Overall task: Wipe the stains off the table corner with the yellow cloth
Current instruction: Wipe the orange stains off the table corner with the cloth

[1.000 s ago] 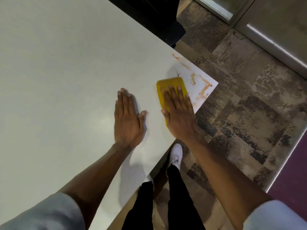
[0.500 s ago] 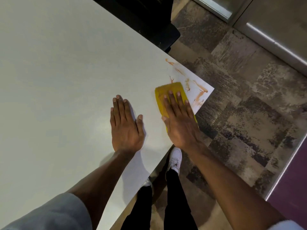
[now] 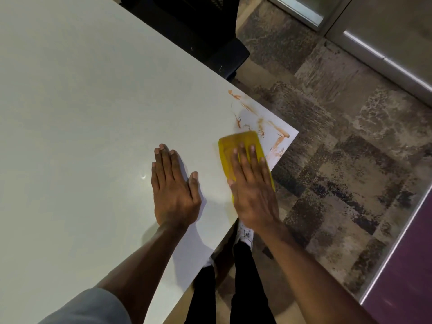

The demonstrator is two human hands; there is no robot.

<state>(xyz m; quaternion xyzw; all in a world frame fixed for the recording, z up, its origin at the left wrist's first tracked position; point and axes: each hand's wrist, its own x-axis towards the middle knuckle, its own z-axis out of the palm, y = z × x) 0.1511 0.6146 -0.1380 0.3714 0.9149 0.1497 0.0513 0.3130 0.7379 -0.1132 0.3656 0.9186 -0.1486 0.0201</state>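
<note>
The right hand (image 3: 253,192), fingers flat, is pressing the folded yellow cloth (image 3: 233,146) onto the white surface (image 3: 93,113); orange smeared stains (image 3: 261,122) are lying at one o'clock, the cloth's near part hidden.

The left hand (image 3: 173,190) is resting flat, empty.

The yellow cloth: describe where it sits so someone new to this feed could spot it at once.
Find the big white table and follow its near edge to the far corner smeared with orange stains. Just short of those streaks, the yellow cloth lies flat under the right hand. It is the only bright yellow thing there; the left hand rests on bare tabletop.

Both arms reach forward; left hand (image 3: 174,187) lies flat, fingers together; right hand (image 3: 253,190) flat, apparently pressing down.
</note>
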